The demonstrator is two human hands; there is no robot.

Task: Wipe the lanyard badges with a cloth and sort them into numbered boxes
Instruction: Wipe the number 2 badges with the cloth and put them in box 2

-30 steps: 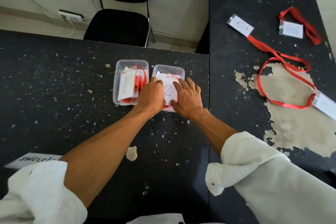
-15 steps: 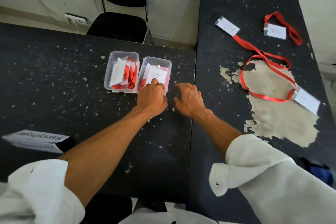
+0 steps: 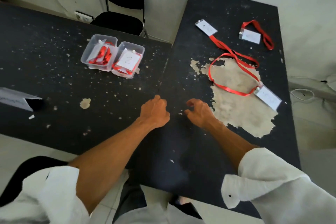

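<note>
Two clear plastic boxes stand side by side on the left black table. The left box [image 3: 87, 54] holds badges with red lanyards. The right box [image 3: 141, 49] holds a badge with "2" written on it [image 3: 128, 60]. My left hand [image 3: 155, 112] and my right hand [image 3: 199, 112] hover near the seam between the tables, fingers loosely curled, holding nothing. On the right table lie three more badges: one near the far edge [image 3: 205, 27], one at the far right [image 3: 250, 36], one at the right edge [image 3: 267, 97], each on a red lanyard [image 3: 227, 88]. No cloth is visible.
The right table [image 3: 227, 5] has a large worn pale patch [image 3: 241, 103] under the lanyard loop. A folded paper sign [image 3: 16, 99] stands at the left edge. A black chair [image 3: 118, 22] sits behind the left table. My legs show below the tables.
Both hands have let go of the "2" badge in the right box and drawn back toward me. The camera view has pulled back and shifted.
</note>
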